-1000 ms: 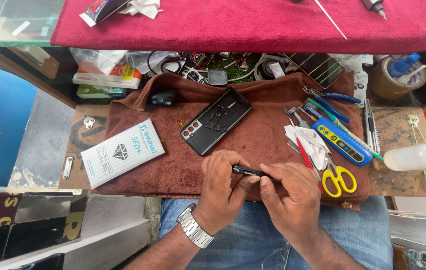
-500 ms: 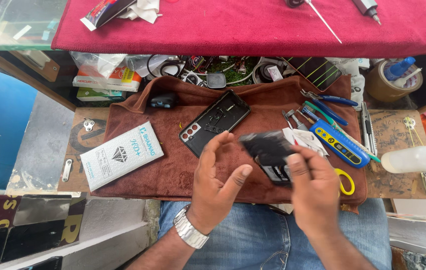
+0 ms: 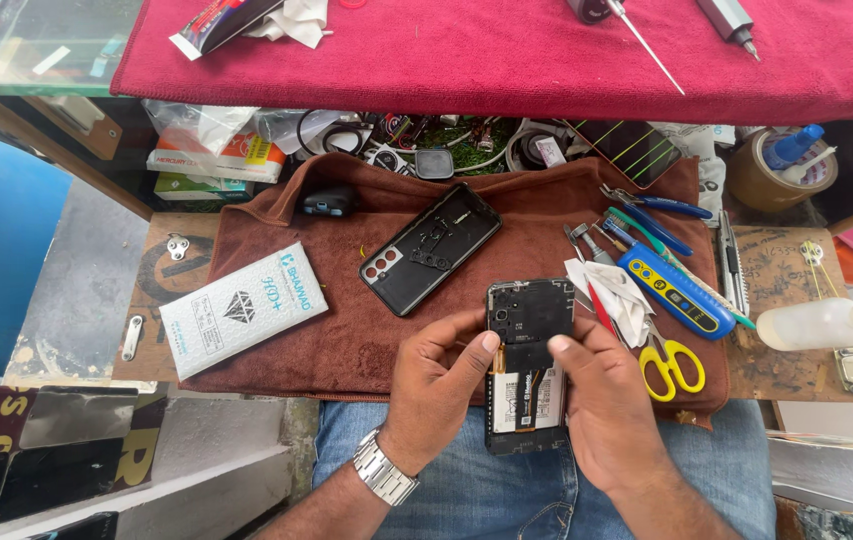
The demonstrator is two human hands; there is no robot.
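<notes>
An opened phone body (image 3: 528, 360) with its back removed shows a black board, a white battery and an orange flex cable. It lies upright over the front edge of the brown towel (image 3: 276, 225). My left hand (image 3: 436, 390) grips its left side, thumb on the edge. My right hand (image 3: 601, 410) holds its right side, with the index finger tip on the middle of the phone. The detached black back cover (image 3: 430, 248) lies tilted on the towel just above and to the left of my hands.
A white flat box (image 3: 243, 308) lies at the towel's left. Yellow scissors (image 3: 670, 365), a white tissue (image 3: 614, 297), a blue-yellow tool (image 3: 674, 290), pliers and tweezers lie right. A squeeze bottle (image 3: 821, 323) lies far right. A red cloth shelf (image 3: 506, 50) is above.
A second ago both hands held a thin dark tool low on the towel. Half a second ago they lifted the phone. Now it lies face down between both hands, its insides showing.
</notes>
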